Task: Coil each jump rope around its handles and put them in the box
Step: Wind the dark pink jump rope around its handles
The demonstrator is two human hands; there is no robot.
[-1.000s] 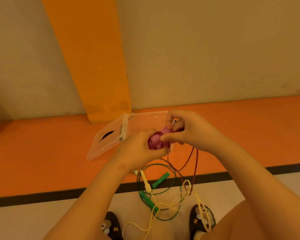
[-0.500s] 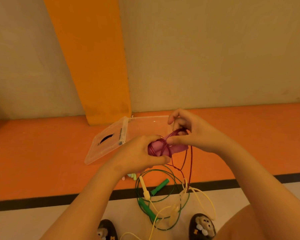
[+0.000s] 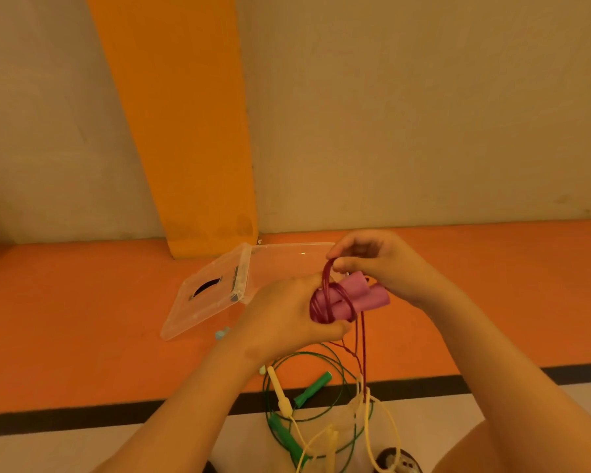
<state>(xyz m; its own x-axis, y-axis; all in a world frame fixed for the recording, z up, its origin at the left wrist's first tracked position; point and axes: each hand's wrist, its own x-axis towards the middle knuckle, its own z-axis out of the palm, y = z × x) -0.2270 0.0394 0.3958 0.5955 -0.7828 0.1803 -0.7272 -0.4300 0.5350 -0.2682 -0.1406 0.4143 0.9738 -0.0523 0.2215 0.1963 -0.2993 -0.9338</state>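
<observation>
My left hand [image 3: 289, 314] grips the two pink handles [image 3: 359, 297] of the pink jump rope, held together with several turns of dark red cord [image 3: 325, 298] around them. My right hand [image 3: 372, 264] pinches a loop of that cord just above the handles. The loose end of the cord hangs down toward the floor. Behind my hands lies the clear plastic box [image 3: 287, 264] with its lid [image 3: 203, 298] open to the left. On the floor below lie a green jump rope [image 3: 313, 392] and a yellow jump rope [image 3: 280, 392], uncoiled and tangled together.
An orange column [image 3: 181, 131] and a beige wall stand behind the box. A black line [image 3: 82, 416] divides the orange floor from a pale strip. Small light pieces [image 3: 220, 333] lie by the lid. A shoe [image 3: 394, 460] shows at the bottom edge.
My right hand has lifted a loop of the red cord up over the handles, and the handles now stick out further to the right. The camera has tilted up slightly.
</observation>
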